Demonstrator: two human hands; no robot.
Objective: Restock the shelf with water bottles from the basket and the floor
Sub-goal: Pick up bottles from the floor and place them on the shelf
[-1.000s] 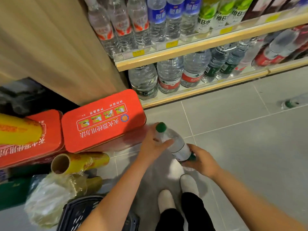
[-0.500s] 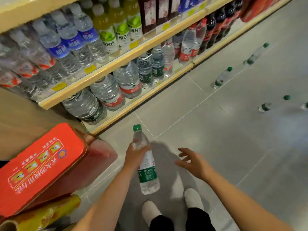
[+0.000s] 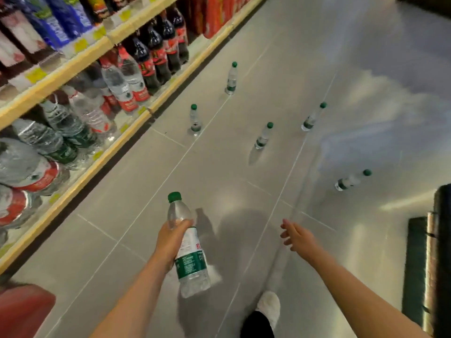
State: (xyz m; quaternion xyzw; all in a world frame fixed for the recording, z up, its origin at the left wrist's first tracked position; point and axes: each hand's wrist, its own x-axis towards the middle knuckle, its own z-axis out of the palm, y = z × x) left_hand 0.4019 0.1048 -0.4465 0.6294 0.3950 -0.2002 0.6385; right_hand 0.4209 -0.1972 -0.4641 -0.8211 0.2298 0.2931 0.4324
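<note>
My left hand (image 3: pixel 170 241) grips a clear water bottle (image 3: pixel 189 259) with a green cap and green label, held upright over the floor. My right hand (image 3: pixel 299 236) is stretched forward with fingers spread and holds nothing. Several more green-capped water bottles stand on the grey tiled floor ahead: one (image 3: pixel 195 120) near the shelf, one (image 3: pixel 231 79) farther along, one (image 3: pixel 263 136) in the middle, one (image 3: pixel 312 117) to its right and one (image 3: pixel 351 180) nearest on the right. The shelf (image 3: pixel 80 172) runs along the left, stocked with water and dark soda bottles.
A red box (image 3: pixel 22 311) sits at the bottom left corner. A dark fixture (image 3: pixel 432 264) stands at the right edge. My white shoe (image 3: pixel 268 308) is on the tiles below my hands. The wooden shelf lip borders the aisle on the left.
The view has swung right along the aisle. My right hand has let go of the bottle and reached forward, while my left hand carries the bottle upright. More floor bottles have come into sight.
</note>
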